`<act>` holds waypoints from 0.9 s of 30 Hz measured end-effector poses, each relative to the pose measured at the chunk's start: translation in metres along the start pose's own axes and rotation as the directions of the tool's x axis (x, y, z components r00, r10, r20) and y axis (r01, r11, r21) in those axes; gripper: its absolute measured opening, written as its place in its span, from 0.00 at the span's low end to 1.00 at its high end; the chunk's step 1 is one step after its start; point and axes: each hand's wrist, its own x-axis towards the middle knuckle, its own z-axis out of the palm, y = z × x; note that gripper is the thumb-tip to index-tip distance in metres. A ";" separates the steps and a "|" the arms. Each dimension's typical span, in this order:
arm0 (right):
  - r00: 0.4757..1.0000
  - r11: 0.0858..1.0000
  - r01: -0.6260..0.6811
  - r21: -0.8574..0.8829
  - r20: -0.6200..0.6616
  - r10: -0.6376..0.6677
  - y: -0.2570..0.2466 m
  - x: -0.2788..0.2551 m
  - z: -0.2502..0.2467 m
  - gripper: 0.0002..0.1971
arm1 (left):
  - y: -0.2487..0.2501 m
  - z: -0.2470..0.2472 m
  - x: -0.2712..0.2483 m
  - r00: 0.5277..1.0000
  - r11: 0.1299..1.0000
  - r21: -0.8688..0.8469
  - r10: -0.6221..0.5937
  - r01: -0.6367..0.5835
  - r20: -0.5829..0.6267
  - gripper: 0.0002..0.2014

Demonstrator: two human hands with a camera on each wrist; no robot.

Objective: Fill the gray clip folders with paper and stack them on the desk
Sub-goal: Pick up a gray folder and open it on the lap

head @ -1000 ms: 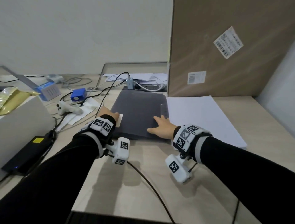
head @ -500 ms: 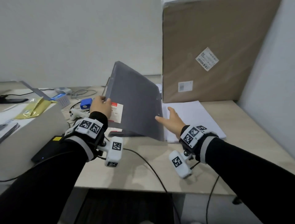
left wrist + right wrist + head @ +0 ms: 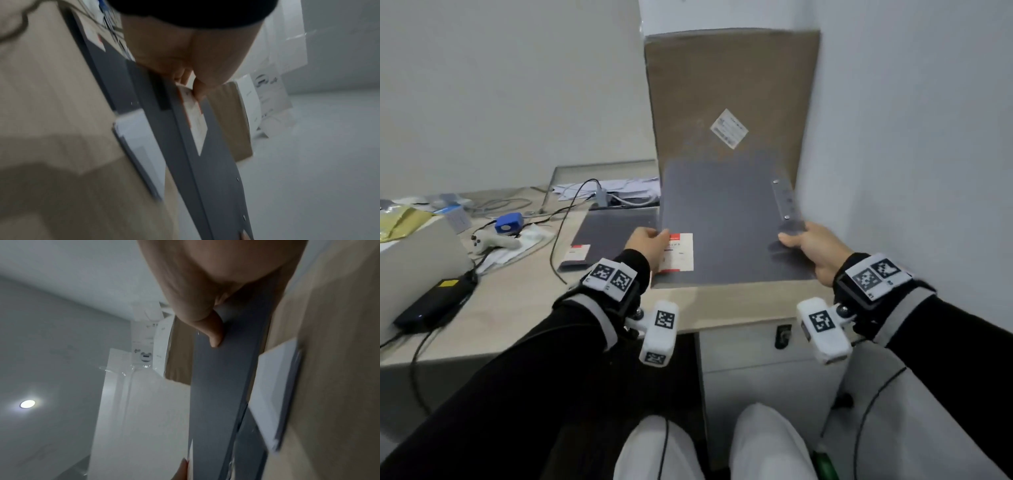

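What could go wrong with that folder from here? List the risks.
1. The folder is held only by its edges, left hand and right hand; it may sag or slip.
2. Its far edge nears the cardboard box and could catch it.
3. It may scatter the paper beneath.

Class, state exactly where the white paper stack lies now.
In the left wrist view, the white paper stack lies on the desk, under the lifted gray folder; the head view hides it.
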 end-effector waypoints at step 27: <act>0.987 0.992 -0.109 -0.069 0.110 0.117 -0.005 -0.112 -0.153 0.13 | -0.040 0.137 -0.117 0.827 0.919 0.385 -0.151 -0.084 0.542 0.31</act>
